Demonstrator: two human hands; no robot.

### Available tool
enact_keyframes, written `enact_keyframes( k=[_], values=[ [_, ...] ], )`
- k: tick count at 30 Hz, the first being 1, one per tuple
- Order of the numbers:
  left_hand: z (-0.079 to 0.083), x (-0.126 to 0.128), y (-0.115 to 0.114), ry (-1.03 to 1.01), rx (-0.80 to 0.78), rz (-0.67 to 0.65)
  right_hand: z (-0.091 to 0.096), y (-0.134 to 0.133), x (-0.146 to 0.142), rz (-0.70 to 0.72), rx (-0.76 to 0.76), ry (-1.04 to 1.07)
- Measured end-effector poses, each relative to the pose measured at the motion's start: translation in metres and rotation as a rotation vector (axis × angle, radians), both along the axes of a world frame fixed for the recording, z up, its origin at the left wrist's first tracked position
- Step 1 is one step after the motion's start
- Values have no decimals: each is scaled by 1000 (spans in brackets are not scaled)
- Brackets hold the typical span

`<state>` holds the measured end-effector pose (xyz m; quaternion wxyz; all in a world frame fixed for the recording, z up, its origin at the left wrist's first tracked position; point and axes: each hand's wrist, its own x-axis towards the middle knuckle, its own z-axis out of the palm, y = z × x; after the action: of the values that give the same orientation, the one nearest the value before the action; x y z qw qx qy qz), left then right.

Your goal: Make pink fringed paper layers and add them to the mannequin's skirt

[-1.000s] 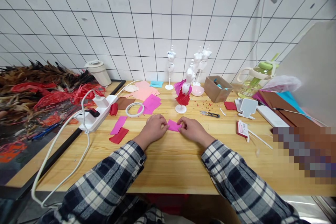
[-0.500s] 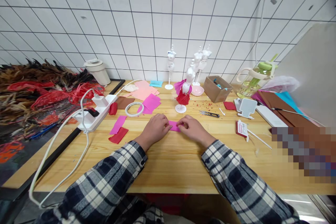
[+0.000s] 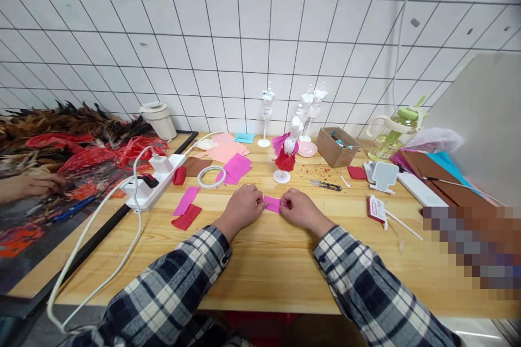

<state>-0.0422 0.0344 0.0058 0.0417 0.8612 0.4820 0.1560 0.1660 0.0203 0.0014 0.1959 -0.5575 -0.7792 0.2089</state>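
Observation:
Between my hands, a small magenta strip of crepe paper (image 3: 272,204) is stretched just above or on the wooden table; I cannot tell which. My left hand (image 3: 244,207) pinches its left end, and my right hand (image 3: 302,209) pinches the right end. Behind it stands a small white mannequin (image 3: 297,124) dressed in a magenta top and a red ruffled skirt (image 3: 285,162). To the left lie a magenta paper piece (image 3: 186,200), a red paper piece (image 3: 186,217) and a roll of white tape (image 3: 199,178). A pair of thread snips (image 3: 326,185) rests at the right.
A power strip (image 3: 140,195) with white cables lies along the left edge. More mannequins (image 3: 267,111), a pink bowl (image 3: 306,149) and a cardboard box (image 3: 337,147) stand behind. A bottle (image 3: 391,135) and phone stand (image 3: 383,177) are right. Another person's hand (image 3: 36,185) reaches among feathers far left.
The view has tilted up slightly, so the table sits lower. My right hand has shifted a little right, showing more of the magenta strip. Another person's hand has appeared at the far left.

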Motion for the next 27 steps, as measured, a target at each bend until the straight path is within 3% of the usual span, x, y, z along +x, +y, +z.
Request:
enact_keyframes(
  k=[4,7,11,17,20,23,27],
  values=[
    [6,1,-5,-23,95,-12,0,-1,-1,-5,11,-14],
    [14,1,-10,-10,161,-179,3,-2,-1,-5,2,-33],
    [16,2,-11,78,125,-354,5,-1,0,-3,5,-49],
    [9,5,-4,117,97,-322,3,0,3,3,14,-60],
    [10,7,-5,146,127,-321,7,-3,6,-14,108,-24],
    [11,7,-6,156,141,-308,11,-6,7,69,180,-5],
    [11,7,-8,122,112,-273,12,-7,6,167,142,-91]
  ],
)
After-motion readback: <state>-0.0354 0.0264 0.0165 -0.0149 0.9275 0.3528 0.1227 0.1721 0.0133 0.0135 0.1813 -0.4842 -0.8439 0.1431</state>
